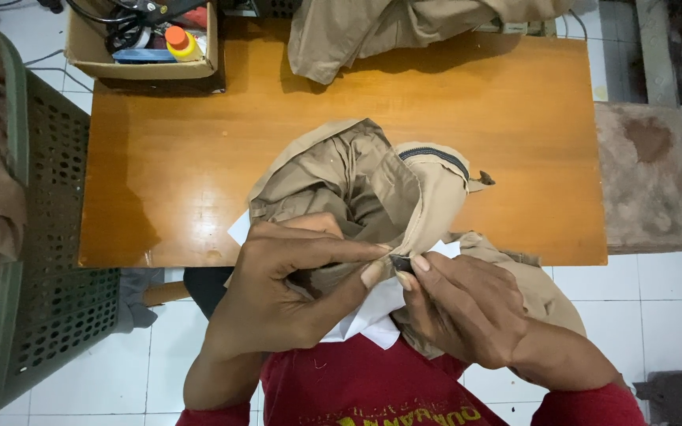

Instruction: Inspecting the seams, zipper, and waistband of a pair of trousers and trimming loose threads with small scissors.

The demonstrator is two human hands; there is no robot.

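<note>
Left hand (290,280) pinches the crumpled khaki cotton garment (357,185), right hand (459,304) grips its small dark zipper pull (402,263); I'd keep fabric taut, white lining (372,312) clear of the teeth.

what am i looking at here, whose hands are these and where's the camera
This is one picture from a camera worn on a person's head, looking down, so both hands belong to the wearer. There is no machine. The left hand and right hand pinch a small dark zipper part on a crumpled khaki cloth garment with white lining. The garment lies on an orange-brown wooden table. At the table's far edge sit a cardboard box of tools and a second khaki garment. A green perforated plastic basket stands to the left.
</note>
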